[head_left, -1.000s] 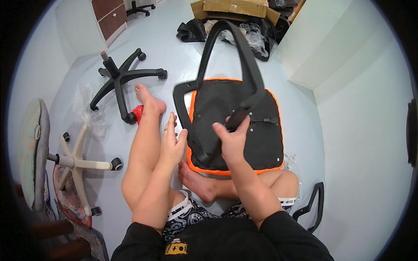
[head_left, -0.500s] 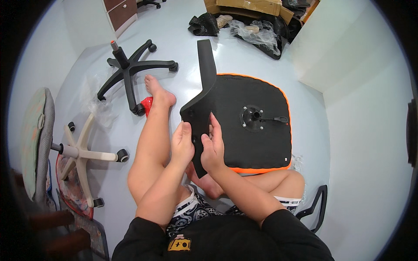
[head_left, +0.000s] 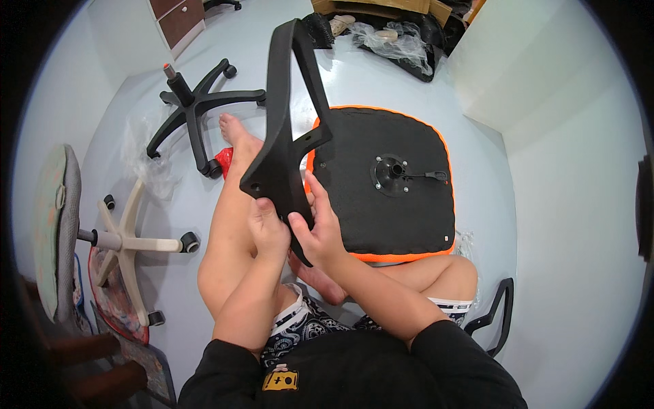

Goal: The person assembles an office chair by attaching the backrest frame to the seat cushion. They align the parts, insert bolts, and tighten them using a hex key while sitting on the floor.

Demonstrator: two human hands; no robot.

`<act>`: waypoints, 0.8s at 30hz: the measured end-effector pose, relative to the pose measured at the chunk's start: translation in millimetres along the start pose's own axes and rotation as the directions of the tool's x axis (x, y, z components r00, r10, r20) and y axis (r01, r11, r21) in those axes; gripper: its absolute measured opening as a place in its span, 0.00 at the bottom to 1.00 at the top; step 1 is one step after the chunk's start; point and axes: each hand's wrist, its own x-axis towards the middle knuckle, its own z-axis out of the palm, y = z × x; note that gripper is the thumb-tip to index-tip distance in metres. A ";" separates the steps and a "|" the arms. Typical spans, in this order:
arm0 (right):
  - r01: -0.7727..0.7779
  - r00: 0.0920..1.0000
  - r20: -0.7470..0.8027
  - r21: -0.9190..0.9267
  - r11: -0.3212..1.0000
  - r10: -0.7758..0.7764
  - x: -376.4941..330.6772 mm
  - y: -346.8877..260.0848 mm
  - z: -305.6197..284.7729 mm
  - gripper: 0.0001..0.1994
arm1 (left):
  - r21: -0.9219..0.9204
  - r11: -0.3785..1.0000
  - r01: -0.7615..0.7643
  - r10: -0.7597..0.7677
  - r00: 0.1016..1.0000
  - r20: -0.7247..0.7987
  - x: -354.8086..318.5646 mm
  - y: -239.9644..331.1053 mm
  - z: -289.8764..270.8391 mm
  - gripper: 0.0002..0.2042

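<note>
Chair seat lies underside up on the floor in front of the person, orange edge showing, same spot as before. Black chair base stands off to the left, unmoved. Big change is the black armrest: half a second ago it's nearly edge-on, now it's rolled so the open loop shows. It's held up over the lap, just left of the seat and overlapping its edge from here; looks unattached. Second armrest lies on the floor by the right knee, untouched.

Both hands are on the held armrest, close together: left hand clamped on its lower end, right hand pinching from the other side, thumb in front. A second ago only the right has it. Seat's metal plate stays put. Smallest: a hole in the armrest now shows, so I'd judge this is orienting, not fastening.
</note>
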 end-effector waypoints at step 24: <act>-0.069 0.997 -0.043 -0.177 0.982 0.062 -18.1 13.2 -3.7 0.13 | 0.156 0.988 0.017 -0.019 1.000 0.012 -5.7 -1.2 -6.1 0.35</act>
